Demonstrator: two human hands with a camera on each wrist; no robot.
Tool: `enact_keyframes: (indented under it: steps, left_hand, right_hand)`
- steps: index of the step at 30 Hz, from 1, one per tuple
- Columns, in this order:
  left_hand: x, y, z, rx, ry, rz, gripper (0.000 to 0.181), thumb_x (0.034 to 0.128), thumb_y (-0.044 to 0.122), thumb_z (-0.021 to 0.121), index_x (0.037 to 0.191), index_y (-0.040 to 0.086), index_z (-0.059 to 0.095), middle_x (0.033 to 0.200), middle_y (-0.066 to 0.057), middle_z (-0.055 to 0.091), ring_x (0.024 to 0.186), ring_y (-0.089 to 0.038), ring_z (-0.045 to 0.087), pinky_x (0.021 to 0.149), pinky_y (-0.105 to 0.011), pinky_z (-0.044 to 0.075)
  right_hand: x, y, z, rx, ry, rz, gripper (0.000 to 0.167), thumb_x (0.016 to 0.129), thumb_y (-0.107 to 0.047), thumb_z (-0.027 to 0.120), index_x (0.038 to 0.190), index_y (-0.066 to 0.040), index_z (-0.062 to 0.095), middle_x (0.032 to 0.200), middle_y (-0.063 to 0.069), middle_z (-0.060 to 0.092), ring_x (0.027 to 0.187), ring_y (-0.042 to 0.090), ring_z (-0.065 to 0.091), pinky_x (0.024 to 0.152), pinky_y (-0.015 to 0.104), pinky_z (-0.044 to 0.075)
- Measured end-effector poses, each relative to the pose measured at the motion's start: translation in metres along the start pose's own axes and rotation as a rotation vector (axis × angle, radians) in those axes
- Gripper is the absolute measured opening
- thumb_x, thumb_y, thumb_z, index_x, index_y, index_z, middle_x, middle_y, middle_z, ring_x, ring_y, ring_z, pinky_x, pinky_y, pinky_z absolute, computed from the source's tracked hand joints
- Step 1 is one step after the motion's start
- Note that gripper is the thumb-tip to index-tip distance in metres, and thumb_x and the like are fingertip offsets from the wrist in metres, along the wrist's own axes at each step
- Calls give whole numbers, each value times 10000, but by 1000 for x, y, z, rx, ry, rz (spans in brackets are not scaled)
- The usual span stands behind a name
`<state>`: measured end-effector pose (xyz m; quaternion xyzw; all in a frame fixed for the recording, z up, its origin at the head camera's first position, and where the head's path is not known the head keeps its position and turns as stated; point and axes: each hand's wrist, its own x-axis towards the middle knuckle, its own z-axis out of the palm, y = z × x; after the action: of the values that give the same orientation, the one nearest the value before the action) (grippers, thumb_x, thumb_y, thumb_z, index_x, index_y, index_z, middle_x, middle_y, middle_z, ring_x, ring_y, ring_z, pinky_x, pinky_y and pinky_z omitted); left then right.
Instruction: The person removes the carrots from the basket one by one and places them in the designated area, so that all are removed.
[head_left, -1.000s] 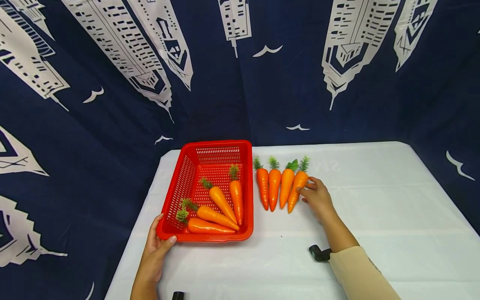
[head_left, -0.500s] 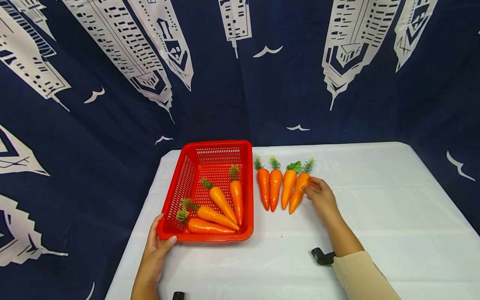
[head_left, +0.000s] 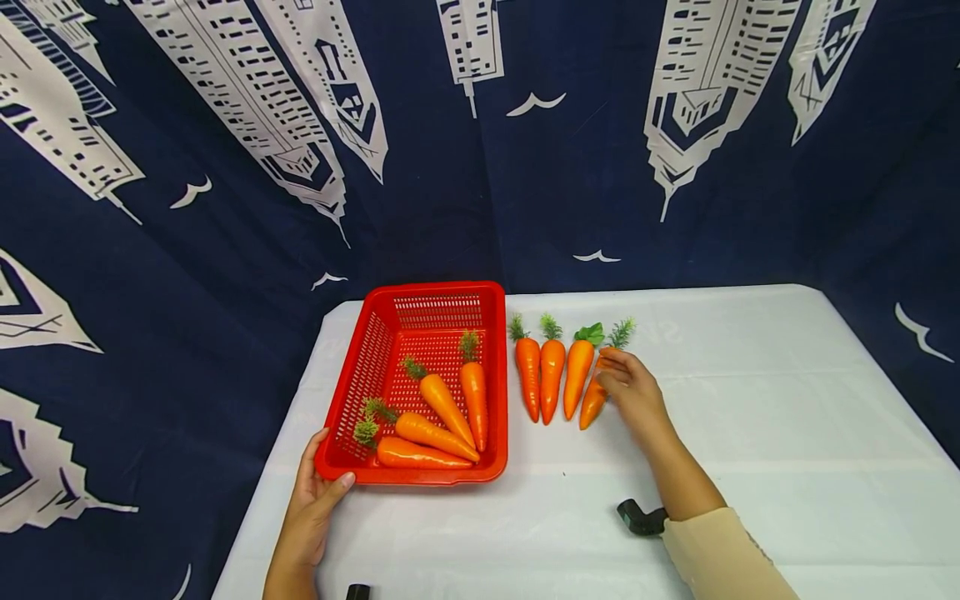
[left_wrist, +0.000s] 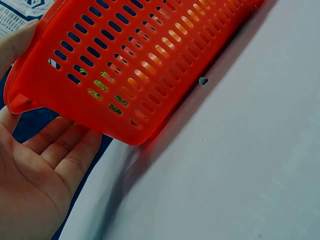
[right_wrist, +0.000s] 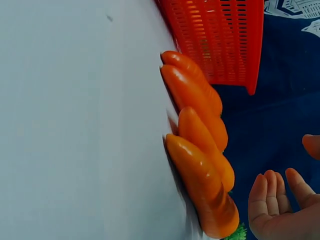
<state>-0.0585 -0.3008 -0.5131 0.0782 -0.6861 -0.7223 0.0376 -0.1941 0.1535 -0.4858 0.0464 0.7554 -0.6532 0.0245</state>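
Observation:
My left hand (head_left: 303, 517) holds the near left corner of the red basket (head_left: 450, 477), thumb on the rim; in the left wrist view the fingers of that hand (left_wrist: 40, 175) lie along the basket's outside (left_wrist: 75, 110). Several carrots (head_left: 442, 404) with green tops lie inside. A row of carrots (head_left: 551, 379) lies on the white table to its right. My right hand (head_left: 637, 396) hovers over the rightmost carrot (head_left: 592, 408), partly hiding it. The right wrist view shows that hand (right_wrist: 285, 210) with fingers apart, beside this carrot (right_wrist: 200, 175) and holding nothing.
A black object (head_left: 641, 518) shows beside my right forearm, and another black piece (head_left: 358, 592) at the bottom edge. Behind the white table (head_left: 750, 375) hangs a dark blue cloth (head_left: 570, 183) with white building prints.
The rightmost carrot and its green top have shifted slightly right, and the third carrot's top has moved a little. My right hand has let go of the carrot. My left hand stays on the basket.

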Motion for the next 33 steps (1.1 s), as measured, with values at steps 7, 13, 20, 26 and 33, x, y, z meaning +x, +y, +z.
enact_keyframes:
  steps: [7,13,20,26,33]
  left_hand:
    - [0,0,1,3,7,-9,816,943,-26,623,1596,233,208,1650,-33,163,1301,83,436,1027,-88,438]
    - [0,1,1,9,15,-11,819,941,-26,626,1596,237,210,1652,-33,164,1296,95,431,1028,-80,431]
    - [0,2,1,21,22,-22,818,941,-13,633,1595,245,213,1662,-51,148,1292,98,426,1023,-74,430]
    - [-1,1,1,18,20,-25,820,942,-13,630,1596,251,210,1667,-53,137,1294,96,423,1022,-76,431]
    - [0,1,1,19,21,-21,822,940,-13,633,1595,249,212,1671,-50,127,1294,101,419,1021,-76,433]
  right_hand:
    - [-3,-4,10,31,-40,-62,539,994,-226,631,1470,-41,458,1441,198,511,1085,0,574,890,108,501]
    - [-8,-9,17,28,-71,-63,527,996,-247,631,1470,-78,473,1432,176,508,1099,-10,557,889,88,488]
    - [-12,-13,26,8,-103,-46,519,994,-227,635,1462,-71,477,1417,182,538,1100,41,566,891,107,487]
    - [-17,-18,33,-3,-140,-45,546,988,-272,658,1465,-82,472,1445,176,528,1145,141,555,884,135,489]
    - [-20,-18,40,11,-171,-85,518,980,-230,665,1437,-57,492,1409,201,556,1084,140,586,732,225,552]
